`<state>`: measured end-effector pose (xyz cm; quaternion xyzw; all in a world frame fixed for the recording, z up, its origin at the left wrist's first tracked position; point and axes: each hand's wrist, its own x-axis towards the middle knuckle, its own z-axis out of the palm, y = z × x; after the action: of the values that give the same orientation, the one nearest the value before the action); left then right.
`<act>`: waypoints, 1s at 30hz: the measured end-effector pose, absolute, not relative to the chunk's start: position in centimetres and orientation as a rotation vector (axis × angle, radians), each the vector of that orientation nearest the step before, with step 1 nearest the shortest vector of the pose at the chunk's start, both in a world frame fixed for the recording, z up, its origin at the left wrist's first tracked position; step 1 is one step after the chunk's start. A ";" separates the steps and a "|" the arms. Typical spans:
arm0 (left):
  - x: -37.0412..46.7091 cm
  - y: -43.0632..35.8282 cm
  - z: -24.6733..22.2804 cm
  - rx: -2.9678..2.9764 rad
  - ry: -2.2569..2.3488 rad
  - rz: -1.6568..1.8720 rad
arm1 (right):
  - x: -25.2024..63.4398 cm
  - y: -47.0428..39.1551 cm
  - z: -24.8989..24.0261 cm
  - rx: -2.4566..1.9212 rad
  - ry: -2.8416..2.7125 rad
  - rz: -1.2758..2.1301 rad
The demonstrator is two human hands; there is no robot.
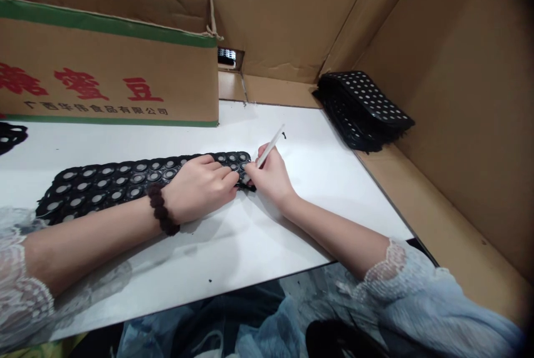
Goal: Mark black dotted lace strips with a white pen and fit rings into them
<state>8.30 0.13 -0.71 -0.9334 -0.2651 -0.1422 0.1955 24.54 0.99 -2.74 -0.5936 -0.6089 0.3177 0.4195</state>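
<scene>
A long black strip (137, 178) with rows of round silvery discs lies on the white table. Across its right part rests my left hand (204, 188), palm down, its fingers curled on the strip close to the right end. My right hand (271, 177) is closed around a thin white pen-like tool (272, 145), which slants up and to the right. The fingertips of my right hand meet the strip's right end; the tool's lower tip is hidden there.
Behind the strip stands a cardboard box (108, 68) with green edges and red lettering. Black dotted pieces (367, 107) are stacked at the back right, by the cardboard wall (459, 96). Another black piece (12, 136) lies far left. Small black scraps (284, 135) dot the white table (334, 196).
</scene>
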 end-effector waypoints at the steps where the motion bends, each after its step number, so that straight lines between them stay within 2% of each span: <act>1: 8.3 0.1 -0.7 -2.615 -0.750 -0.395 | 24.5 1.0 -2.7 -1.493 -1.521 0.798; 7: 8.4 0.1 -0.6 -2.593 -0.783 -0.389 | 24.3 0.9 -2.2 -1.498 -1.463 0.924; 20: 9.0 -0.3 -0.6 -2.566 -0.759 -0.388 | 24.1 0.6 -2.2 -1.454 -1.710 0.647; 25: 9.2 -0.3 -0.9 -2.486 -0.938 -0.475 | 24.0 0.5 -1.8 -1.406 -1.848 0.611; 30: 9.8 -0.9 -0.8 -2.441 -1.181 -0.392 | 24.1 0.3 -1.9 -1.380 -1.800 0.688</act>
<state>9.81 -0.86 -0.76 -0.8730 -0.4223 -0.1402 0.1996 24.06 0.34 -1.92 -0.5394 -0.7037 0.2691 0.3760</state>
